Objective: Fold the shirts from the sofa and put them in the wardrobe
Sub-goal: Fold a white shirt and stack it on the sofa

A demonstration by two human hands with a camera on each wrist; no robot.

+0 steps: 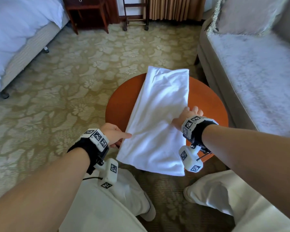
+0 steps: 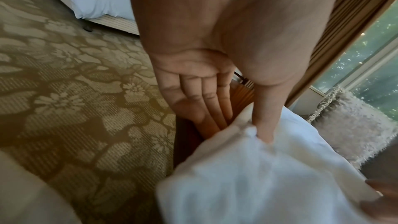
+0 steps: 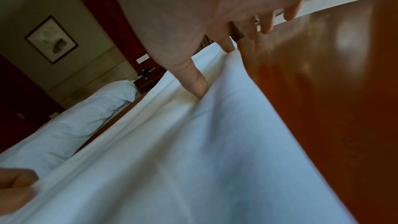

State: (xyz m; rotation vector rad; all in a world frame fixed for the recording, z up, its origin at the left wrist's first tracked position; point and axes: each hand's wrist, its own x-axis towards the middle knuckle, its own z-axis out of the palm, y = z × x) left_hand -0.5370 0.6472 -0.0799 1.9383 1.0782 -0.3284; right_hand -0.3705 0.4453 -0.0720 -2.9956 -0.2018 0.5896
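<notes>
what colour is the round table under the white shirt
Reddish orange-brown wood; the round table shows best in the head view.

a floral olive carpet [image 1: 60, 67] covers the floor. left of it stands a bed [image 1: 12, 30] with white linen; at its far edge a dark wooden nightstand [image 1: 89, 12] and tan curtains [image 1: 174, 7]. right of the carpet sits a grey sofa [image 1: 258, 72] with a fringed cushion [image 1: 241, 14]. a framed picture [image 3: 51, 39] hangs on the wall.

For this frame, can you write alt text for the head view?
A white shirt, folded into a long strip, lies across a round wooden table; the left hand pinches its left edge, the right hand its right edge. Floral carpet, a bed and a sofa surround it.
</notes>
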